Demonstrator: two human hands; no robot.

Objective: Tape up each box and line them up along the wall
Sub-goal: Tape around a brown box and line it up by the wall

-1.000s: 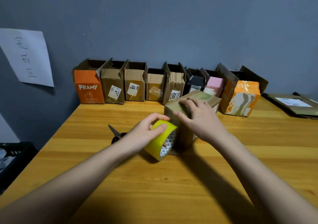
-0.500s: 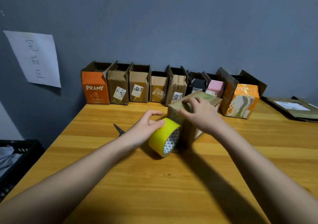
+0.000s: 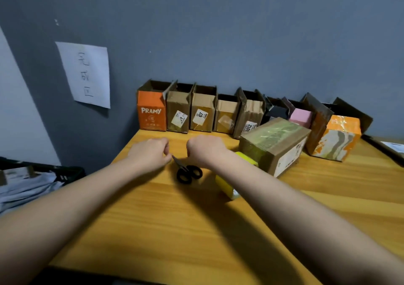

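- Grey wall (image 3: 240, 33) backs your wooden table (image 3: 196, 230), where open boxes stand in a row.
- Your taped box (image 3: 273, 142) sits mid-table, beside the yellow tape (image 3: 225, 184). It looks light and stiff; hold its two long sides.
- Your left hand (image 3: 150, 155) and right hand (image 3: 205, 150) are curled by the scissors (image 3: 188, 172); I cannot tell if they hold anything.

Your surface (image 3: 153, 230) is smooth, satin wood grain. The taped box (image 3: 282, 144) is matt brown cardboard under glossy tape. The tape roll (image 3: 225, 186) shines yellow. The scissors (image 3: 188, 173) have black plastic handles; matt paper sheet (image 3: 87, 74) hangs on the wall.
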